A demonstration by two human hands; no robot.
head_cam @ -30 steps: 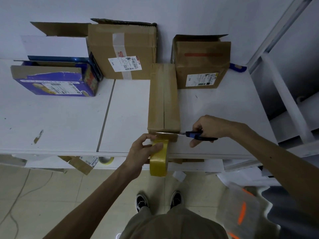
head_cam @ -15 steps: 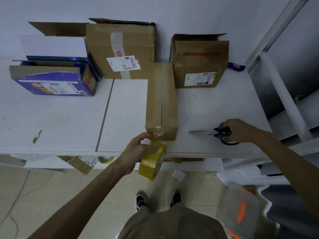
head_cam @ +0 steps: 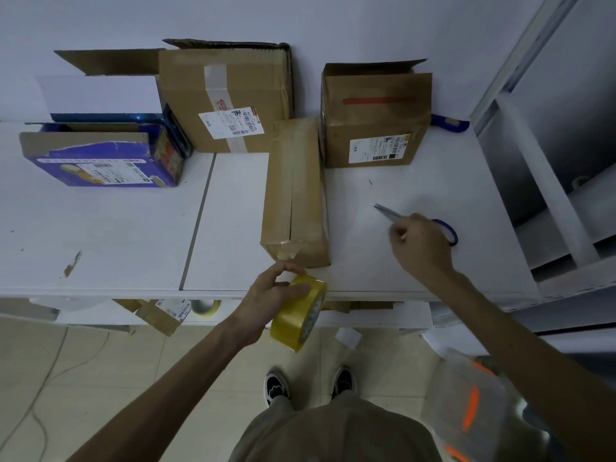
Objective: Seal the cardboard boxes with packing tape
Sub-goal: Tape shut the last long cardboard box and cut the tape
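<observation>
A long narrow cardboard box (head_cam: 281,198) lies on the white table (head_cam: 116,228), its near end by the front edge, with clear tape along its top seam and over that end. My left hand (head_cam: 266,295) grips a roll of yellow packing tape (head_cam: 298,315) just in front of that end, past the table edge. Blue-handled scissors (head_cam: 445,228) lie on the table to the right of the box, blades pointing to the far left. My right hand (head_cam: 420,245) hovers over them with loosely curled fingers, and the blue loop shows free beside it.
Against the back wall stand a taped brown box (head_cam: 230,98), an open brown box (head_cam: 376,118) and an open blue box (head_cam: 100,158). A blue tool (head_cam: 448,123) lies behind at the right. White shelving (head_cam: 546,181) borders the right side. Another tape roll (head_cam: 205,306) sits under the table.
The scissors, which were cutting the tape at the box's near end, have moved right and now lie on the table. The roll has come free and dropped slightly below the edge.
</observation>
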